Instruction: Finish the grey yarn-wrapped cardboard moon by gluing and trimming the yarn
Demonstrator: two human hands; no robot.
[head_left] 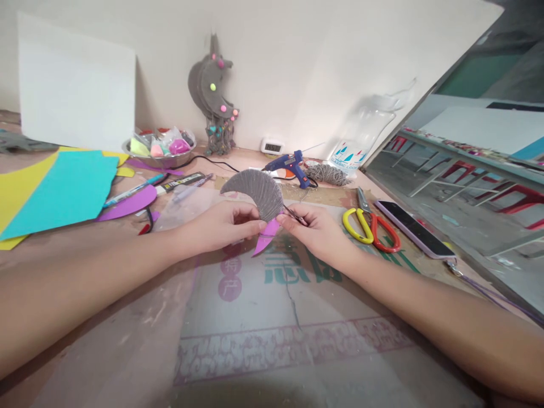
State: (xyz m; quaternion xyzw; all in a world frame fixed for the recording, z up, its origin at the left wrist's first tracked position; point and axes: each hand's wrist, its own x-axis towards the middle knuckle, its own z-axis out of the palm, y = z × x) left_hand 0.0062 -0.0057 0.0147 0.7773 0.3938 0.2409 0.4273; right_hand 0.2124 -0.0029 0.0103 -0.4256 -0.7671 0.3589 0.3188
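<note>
the tabletop (251,157) is pinkish. a printed sheet (255,306) lies on it below the left grip (225,226) and the right grip (314,229). left of the left grip are yellow sheets (20,184), partly covered by a turquoise sheet (63,195); beyond that grip, a metal bowl (160,161). a white clock (272,146) stands beyond both grips, and a phone (415,229) lies right of the right grip.
</note>
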